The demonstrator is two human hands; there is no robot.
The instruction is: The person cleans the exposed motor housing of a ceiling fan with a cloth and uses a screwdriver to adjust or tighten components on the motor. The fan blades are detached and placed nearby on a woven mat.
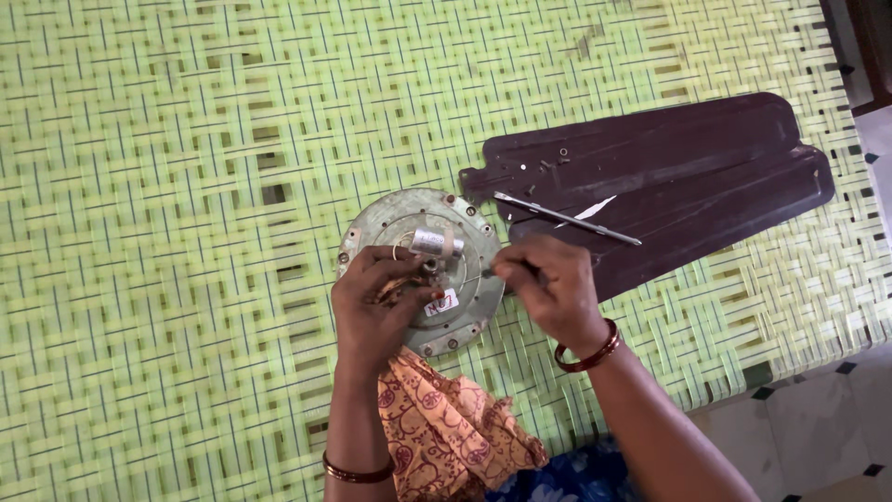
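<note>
Here a round grey metal fan motor housing (423, 270) lies flat on a green woven cot (167, 232), near its front edge. The left hand (376, 302) rests on the lower left of the housing, fingers curled down onto wires and small parts at its centre; whether it grips anything there cannot be told. Just above those fingers a small silver cylinder (435, 242) sits on the housing. The right hand (550, 284) is just beside the housing's right edge, fingers pinched shut on a thin tool (485, 273) whose tip reaches in over the plate. Behind the right hand dark brown fan blades (669, 177) lie stacked on the cot, with a slim screwdriver (567, 218) and a few loose screws (548, 163) on them. An orange patterned cloth (446, 428) hangs between the forearms.
</note>
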